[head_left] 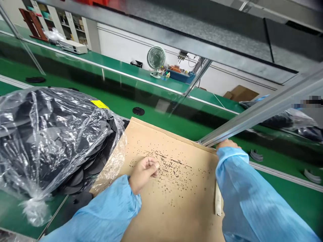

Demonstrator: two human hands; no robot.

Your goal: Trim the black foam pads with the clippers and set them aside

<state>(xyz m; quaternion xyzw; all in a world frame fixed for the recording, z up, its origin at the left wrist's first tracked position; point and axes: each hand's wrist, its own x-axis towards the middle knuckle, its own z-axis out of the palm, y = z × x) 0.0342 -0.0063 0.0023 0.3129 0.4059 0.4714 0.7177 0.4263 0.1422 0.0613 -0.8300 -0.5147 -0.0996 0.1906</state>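
Light-blue fabric sleeves (252, 195) foremost; left hand (143, 170) curled closed, thumb against fingers, contents unclear, over tiny black specks (174, 171) strewn across tan cardboard sheet (176, 222); right hand (228, 144) at sheet's edge beside silver metal post (252, 117), cannot tell its grip

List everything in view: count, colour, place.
Cardboard: one sheet, tan, centre
Small bits: many, black, on cardboard
Clear bag: one, transparent, left
Discs: many, black, mostly in bag
Label: one, yellow, on bag
Strip: one, cream, cardboard's right edge
Curved pieces: two, grey, right
Thick post: one, silver, right
Fan: one, greenish, far bench
Bin: one, blue, beside fan
Device: one, white, far left
Sleeves: two, light blue, foreground
Left grip: one, bare, over bits
Right grip: one, bare, beside post
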